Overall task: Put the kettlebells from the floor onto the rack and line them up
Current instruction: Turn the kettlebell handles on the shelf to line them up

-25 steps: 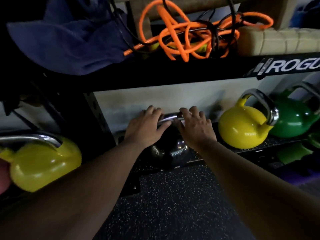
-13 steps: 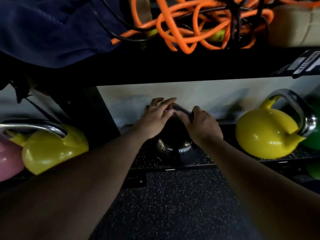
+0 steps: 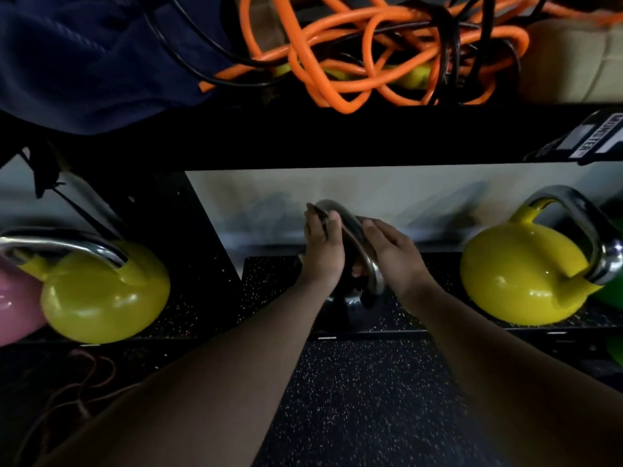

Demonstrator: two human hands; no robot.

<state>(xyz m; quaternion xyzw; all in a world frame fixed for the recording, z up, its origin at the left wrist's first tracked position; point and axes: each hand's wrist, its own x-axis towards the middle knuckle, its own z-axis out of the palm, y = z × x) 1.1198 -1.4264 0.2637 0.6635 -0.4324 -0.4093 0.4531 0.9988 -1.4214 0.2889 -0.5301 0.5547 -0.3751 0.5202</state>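
The black kettlebell's [image 3: 350, 298] handle has turned end-on since before; left hand [image 3: 322, 254] and right hand [image 3: 392, 254] clasp it, grip closed.

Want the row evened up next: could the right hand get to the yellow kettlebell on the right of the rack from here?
Probably yes. The right hand is on the black kettlebell's handle, and only bare rack shelf lies between it and the yellow kettlebell, whose handle faces up with open space above.

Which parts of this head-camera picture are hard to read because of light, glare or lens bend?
Head view: the black kettlebell is lost in shadow between both hands; glare spots on the right yellow kettlebell; the shelf beam bows from the wide lens.
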